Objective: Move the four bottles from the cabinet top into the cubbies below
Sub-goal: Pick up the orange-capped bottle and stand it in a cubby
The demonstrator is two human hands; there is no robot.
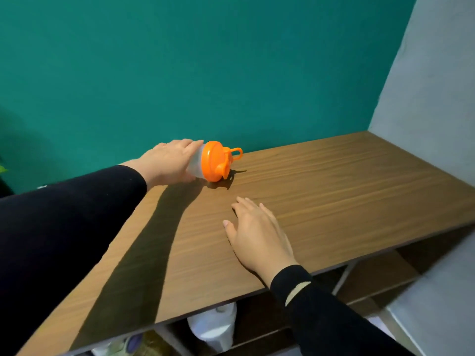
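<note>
Only one bottle (205, 164), clear with an orange lid, shows on the cabinet top (321, 191), lying on its side near the back edge; judging by that, the task looks close to done. The left hand (167, 163) wraps its fingers (190, 147) around the bottle's body. The right hand (257, 232) hovers flat and empty, fingers spread. In the cubbies (257, 322) below, a white bottle (213, 327) shows, with other items too blurred to name.

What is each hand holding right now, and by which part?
Left hand grips the tilted translucent bottle with orange lid around its body. Right hand holds nothing.
</note>
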